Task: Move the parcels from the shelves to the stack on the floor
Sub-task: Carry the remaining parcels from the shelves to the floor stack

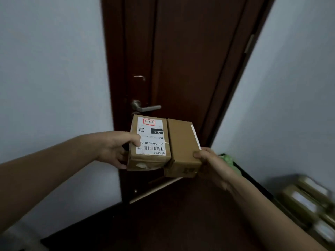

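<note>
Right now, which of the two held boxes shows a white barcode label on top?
The left box, gripped by the left hand, also bearing a red-outlined sticker; the right box, in the right hand, has a plain brown top.

The blurred parcel stack (306,201) runs off the right edge; the right hand (210,160) hides most of a green thing (228,158)
</note>
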